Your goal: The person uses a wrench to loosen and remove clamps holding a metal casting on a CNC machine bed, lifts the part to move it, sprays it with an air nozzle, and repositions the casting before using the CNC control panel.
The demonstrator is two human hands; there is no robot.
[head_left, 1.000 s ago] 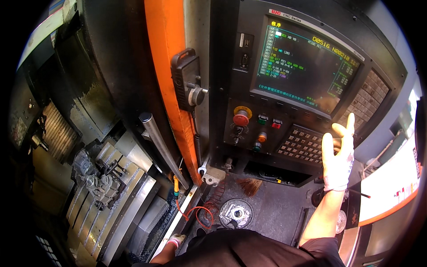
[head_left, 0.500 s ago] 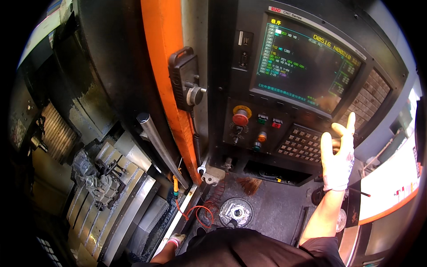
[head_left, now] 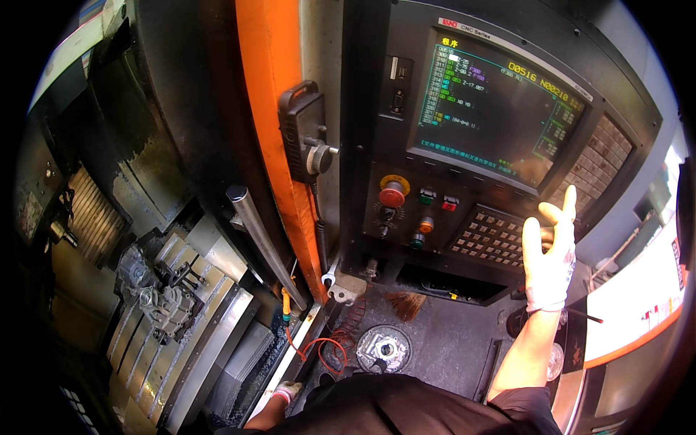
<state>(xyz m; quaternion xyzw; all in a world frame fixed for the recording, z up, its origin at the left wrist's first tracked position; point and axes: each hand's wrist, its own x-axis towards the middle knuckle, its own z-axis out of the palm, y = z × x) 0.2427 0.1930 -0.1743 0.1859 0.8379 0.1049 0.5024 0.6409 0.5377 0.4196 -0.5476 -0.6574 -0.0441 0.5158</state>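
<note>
My right hand [head_left: 551, 254], in a pale work glove, is raised at the right end of the key block [head_left: 487, 236] on a machine control panel. Its fingers are apart and nothing is held; a fingertip may be touching keys hidden behind it. Above the keys, a dark screen [head_left: 500, 101] shows lines of coloured program text. Low in the view, my left hand [head_left: 288, 391], also gloved, is beside the pale metal rail [head_left: 270, 391] of the machine's doorway. Its fingers are too small and partly hidden to make out.
Inside the machine on the left, grey metal castings [head_left: 163, 304] sit on a slotted table [head_left: 138, 362]. A red emergency button [head_left: 392, 193], a handheld control box [head_left: 303, 130], a steel bar handle [head_left: 264, 243], a brush [head_left: 406, 304], a round metal part [head_left: 384, 349] and red hose [head_left: 326, 341] are nearby.
The program text on the screen has scrolled to later lines. My right hand stays in nearly the same place and pose; the left has not visibly moved.
</note>
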